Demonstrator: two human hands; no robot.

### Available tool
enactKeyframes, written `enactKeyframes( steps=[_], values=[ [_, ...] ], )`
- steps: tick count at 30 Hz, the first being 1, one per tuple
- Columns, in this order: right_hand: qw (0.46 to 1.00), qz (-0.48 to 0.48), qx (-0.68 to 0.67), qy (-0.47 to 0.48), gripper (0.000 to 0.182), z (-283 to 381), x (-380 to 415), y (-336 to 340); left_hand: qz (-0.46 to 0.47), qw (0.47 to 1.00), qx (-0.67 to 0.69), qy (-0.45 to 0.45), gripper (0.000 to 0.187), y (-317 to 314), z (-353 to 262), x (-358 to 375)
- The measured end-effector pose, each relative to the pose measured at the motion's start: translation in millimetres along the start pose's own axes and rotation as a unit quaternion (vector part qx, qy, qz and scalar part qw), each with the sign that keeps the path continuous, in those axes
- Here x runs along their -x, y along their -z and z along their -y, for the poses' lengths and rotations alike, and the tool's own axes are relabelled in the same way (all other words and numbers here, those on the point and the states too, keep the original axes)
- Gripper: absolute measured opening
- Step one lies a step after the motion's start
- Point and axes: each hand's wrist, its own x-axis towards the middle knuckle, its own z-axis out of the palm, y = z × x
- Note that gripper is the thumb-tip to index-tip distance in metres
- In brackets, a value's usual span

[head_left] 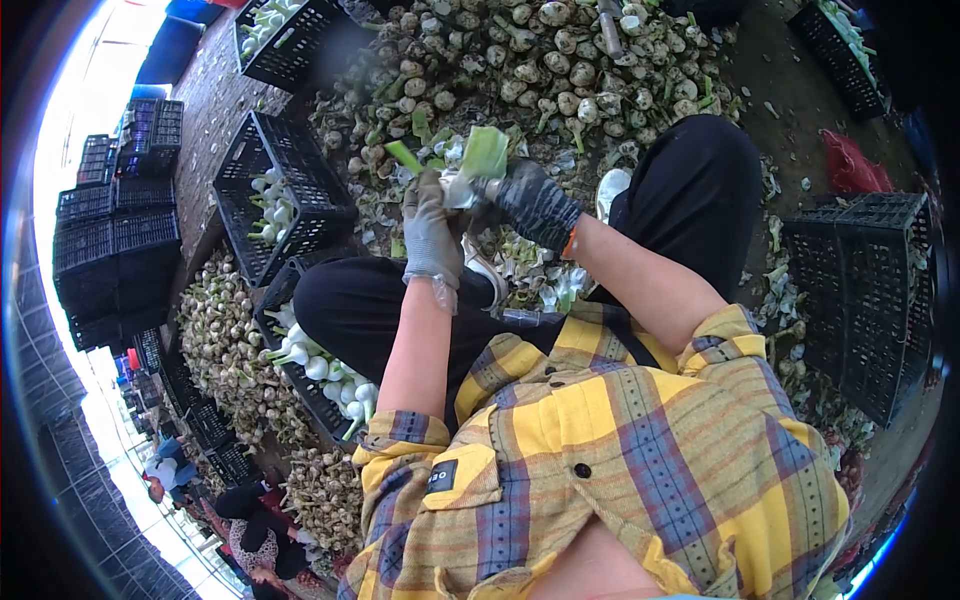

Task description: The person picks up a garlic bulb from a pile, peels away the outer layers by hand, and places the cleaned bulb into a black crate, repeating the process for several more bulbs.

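My left hand [432,235], in a pale grey glove with clear plastic at the wrist, is closed around a fresh garlic plant; a green stem [403,155] sticks out above the fingers. My right hand [535,205], in a dark patterned glove, meets it from the other side. Its fingers are closed at the base of a wide green leaf [485,152], with white layers between the hands. The bulb itself is mostly hidden by the gloves. Beyond the hands spreads a large heap of soil-stained garlic bulbs [555,72].
A black crate [335,412] with cleaned white bulbs stands by my left leg. Another crate [300,165] holds more. A handled tool [609,35] lies on the heap. Peelings [560,285] litter the ground. An upturned crate [850,300] and red netting [855,162] are at right.
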Motion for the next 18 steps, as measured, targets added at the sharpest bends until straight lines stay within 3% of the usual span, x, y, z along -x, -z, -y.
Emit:
enactKeyframes(
  steps=[1,4,5,6,7,8,9,12,13,15,16,18],
  values=[
    [0.991,-0.024,-0.127,-0.039,0.021,-4.6,-4.5,1.6,0.001,1.000,0.025,0.001,0.036,-0.3,-3.6,-1.5],
    [0.979,-0.132,-0.135,-0.079,0.018,-6.5,-15.2,17.0,0.021,0.998,0.054,0.002,0.030,10.2,-11.6,-4.3],
    [0.982,-0.146,-0.101,-0.067,0.027,-12.5,-17.1,22.6,0.020,0.998,0.061,-0.006,0.030,9.3,-15.1,-2.4],
    [0.985,-0.151,0.081,-0.020,0.033,-23.4,-24.9,33.4,0.018,0.997,0.068,-0.015,0.030,9.4,-17.3,-1.4],
    [0.953,-0.151,0.260,0.028,0.039,-19.0,-29.4,32.8,0.015,0.998,0.058,-0.031,0.035,11.0,-18.3,-1.9],
    [0.888,-0.145,0.430,0.075,0.045,-16.5,-30.7,31.6,0.009,0.999,0.033,-0.043,0.037,13.3,-19.3,-1.7],
    [0.847,-0.107,0.519,0.036,0.059,-12.0,-23.3,37.0,0.004,0.999,0.007,-0.054,0.038,15.7,-20.8,-1.0],
    [0.837,-0.078,0.536,0.076,0.059,-31.9,-34.0,31.6,-0.002,0.990,-0.083,-0.114,0.051,14.5,-19.7,4.5],
    [0.880,-0.034,0.472,0.048,0.058,-21.2,-29.1,24.4,0.012,0.985,-0.108,-0.133,0.053,15.2,-16.7,4.4],
    [0.969,0.026,0.223,-0.106,0.053,3.5,-15.0,6.3,0.029,0.978,-0.139,-0.154,0.057,7.4,-13.9,15.0],
    [0.978,0.055,0.088,-0.179,0.051,8.8,-10.1,0.2,0.042,0.979,-0.135,-0.149,0.055,5.0,-9.4,15.3],
    [0.981,0.050,0.059,-0.176,0.043,7.4,-5.9,-2.1,0.066,0.980,-0.127,-0.139,0.051,5.4,-0.8,15.0]
  ],
)
